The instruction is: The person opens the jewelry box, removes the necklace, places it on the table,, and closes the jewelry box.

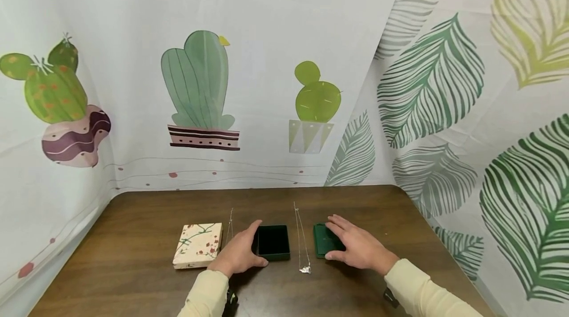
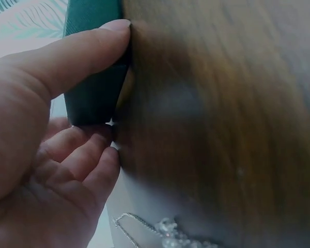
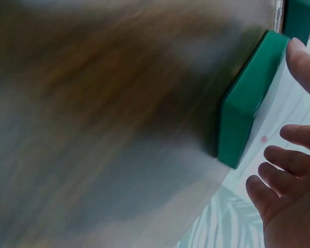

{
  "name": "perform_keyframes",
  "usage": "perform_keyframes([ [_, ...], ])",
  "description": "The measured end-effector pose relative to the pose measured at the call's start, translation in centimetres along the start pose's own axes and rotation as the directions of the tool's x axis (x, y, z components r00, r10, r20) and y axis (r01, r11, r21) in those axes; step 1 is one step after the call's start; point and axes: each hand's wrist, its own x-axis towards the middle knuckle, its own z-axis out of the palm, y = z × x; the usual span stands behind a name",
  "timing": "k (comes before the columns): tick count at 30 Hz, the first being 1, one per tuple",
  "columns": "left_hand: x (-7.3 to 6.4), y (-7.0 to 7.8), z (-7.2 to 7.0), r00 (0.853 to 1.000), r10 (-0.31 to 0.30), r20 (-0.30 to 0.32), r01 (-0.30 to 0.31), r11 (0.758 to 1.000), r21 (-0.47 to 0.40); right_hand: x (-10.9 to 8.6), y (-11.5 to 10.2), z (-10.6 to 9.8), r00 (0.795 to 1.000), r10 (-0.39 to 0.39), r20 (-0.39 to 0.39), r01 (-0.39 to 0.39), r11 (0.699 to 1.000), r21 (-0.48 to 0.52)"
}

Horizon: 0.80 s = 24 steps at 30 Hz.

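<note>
In the head view, a dark green jewellery box [image 1: 273,243] stands with its black inside facing up. My left hand [image 1: 242,250] grips its left side, thumb at the front and index finger at the back corner. The left wrist view shows the thumb [image 2: 93,51] across the box's green wall [image 2: 93,98], fingers curled by its end. A green box lid [image 1: 324,240] lies to the right. My right hand [image 1: 357,245] spans it loosely, thumb at its edge; in the right wrist view the other fingers [image 3: 281,170] are spread apart from the lid [image 3: 245,111].
A silver necklace [image 1: 304,269] lies stretched between box and lid. Another thin chain [image 1: 230,220] lies left of my left hand, partly hidden by it. A cream box with a floral print [image 1: 200,243] sits further left on the brown table [image 1: 146,213]. Printed cloth [image 1: 266,35] hangs behind.
</note>
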Motion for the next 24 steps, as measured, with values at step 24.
perform_keyframes([
  [24, 0.0, -0.4, -0.1, 0.999, -0.044, 0.008, 0.044, 0.999, -0.025, 0.0, 2.6, 0.9, 0.999, 0.047, 0.018, -0.049, 0.995, 0.083],
])
